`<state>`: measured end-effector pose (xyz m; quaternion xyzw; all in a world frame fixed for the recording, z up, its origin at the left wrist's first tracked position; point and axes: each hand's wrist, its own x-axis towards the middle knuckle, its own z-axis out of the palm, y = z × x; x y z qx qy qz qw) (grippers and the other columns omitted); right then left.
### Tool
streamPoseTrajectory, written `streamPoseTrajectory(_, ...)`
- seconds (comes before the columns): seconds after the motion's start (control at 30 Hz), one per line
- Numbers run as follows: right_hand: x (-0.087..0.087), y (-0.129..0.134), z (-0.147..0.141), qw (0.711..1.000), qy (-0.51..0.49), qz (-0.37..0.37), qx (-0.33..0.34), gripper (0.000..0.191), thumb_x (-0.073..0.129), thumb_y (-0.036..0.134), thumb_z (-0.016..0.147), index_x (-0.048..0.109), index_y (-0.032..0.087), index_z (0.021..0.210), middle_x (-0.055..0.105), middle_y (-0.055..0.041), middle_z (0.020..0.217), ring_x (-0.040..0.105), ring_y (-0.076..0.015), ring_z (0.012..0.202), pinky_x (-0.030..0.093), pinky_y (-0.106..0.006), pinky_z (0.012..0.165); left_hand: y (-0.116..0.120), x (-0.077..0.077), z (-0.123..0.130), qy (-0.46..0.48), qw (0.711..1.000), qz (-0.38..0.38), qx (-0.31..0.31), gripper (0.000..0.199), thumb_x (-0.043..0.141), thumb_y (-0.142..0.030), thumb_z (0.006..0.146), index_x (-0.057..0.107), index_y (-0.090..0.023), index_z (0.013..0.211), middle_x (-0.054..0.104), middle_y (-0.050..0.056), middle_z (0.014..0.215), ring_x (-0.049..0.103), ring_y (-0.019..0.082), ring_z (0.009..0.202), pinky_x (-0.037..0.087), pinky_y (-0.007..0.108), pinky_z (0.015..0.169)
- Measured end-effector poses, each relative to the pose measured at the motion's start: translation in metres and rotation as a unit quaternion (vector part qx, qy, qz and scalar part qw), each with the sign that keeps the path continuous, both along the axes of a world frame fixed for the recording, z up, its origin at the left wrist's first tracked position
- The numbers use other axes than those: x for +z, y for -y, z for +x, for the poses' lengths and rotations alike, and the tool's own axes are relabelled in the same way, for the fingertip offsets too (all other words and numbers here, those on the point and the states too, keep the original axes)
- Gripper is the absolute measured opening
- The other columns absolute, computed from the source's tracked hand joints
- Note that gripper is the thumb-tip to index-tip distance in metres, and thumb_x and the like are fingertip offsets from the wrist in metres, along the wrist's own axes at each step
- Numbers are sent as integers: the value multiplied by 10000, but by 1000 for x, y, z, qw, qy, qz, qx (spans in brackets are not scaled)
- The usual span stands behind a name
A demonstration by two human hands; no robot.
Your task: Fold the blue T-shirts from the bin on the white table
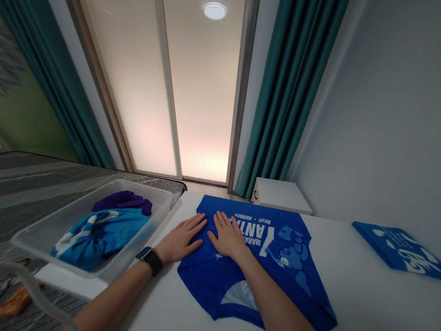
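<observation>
A blue shirt (224, 285) with white lettering and a lighter blue figure lies spread on the white table, its neck opening towards me. My left hand (182, 238) rests flat at the shirt's left edge, fingers stretched onto the cloth; a black watch is on that wrist. Flat on the shirt, just right of it, lies my right hand (228, 236), fingers spread over part of the lettering. Neither hand grips the cloth. My right forearm crosses above the lower part of the shirt and hides some of it.
On the left, a clear plastic bin (37, 226) holds a bright blue garment (108, 233) and a purple one (123, 200). A folded blue garment (403, 249) lies at the table's right. Beyond the table (362, 314) stands a white cabinet (280, 193).
</observation>
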<state>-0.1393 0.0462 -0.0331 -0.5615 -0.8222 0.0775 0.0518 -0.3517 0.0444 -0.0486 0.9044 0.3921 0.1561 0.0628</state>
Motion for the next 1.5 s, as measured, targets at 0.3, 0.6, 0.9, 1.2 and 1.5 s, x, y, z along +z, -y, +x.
streamPoseTrajectory(0.3,3,-5,8,1000,14,-5,12,652,159,433,974,226,89,1524,165,-81,1600,98,-201,1478,-27,-469,1186,5,1,-1,-28,999,-14,-13,594,328,-522,990,246,-279,1526,237,47,1594,243,227,1457,214,452,1184)
streamPoseTrajectory(0.6,11,-3,8,1000,24,-4,-17,679,172,473,974,217,82,1526,150,-102,1601,81,-211,1481,-8,-463,1186,8,-2,-4,2,1000,-2,-10,576,398,-491,980,285,-302,1512,297,41,1572,289,228,1441,237,446,1182)
streamPoseTrajectory(0.9,20,24,37,999,14,-41,-29,671,196,475,979,215,88,1527,160,-95,1601,98,-210,1479,59,-456,1189,7,1,-2,4,1000,-20,5,579,397,-512,970,354,-259,1489,322,59,1562,306,247,1432,253,471,1179)
streamPoseTrajectory(1.2,20,103,102,996,64,2,-69,694,201,555,977,277,125,1517,161,-108,1595,92,-236,1480,49,-481,1193,7,1,-3,47,999,-1,10,582,408,-499,969,380,-225,1481,403,66,1519,388,255,1389,318,440,1162)
streamPoseTrajectory(1.5,14,138,128,992,75,19,-98,754,192,609,966,242,104,1523,163,-111,1591,121,-249,1475,65,-448,1204,15,-6,1,24,1000,7,13,601,435,-530,953,333,-288,1494,328,47,1552,351,254,1410,268,471,1172)
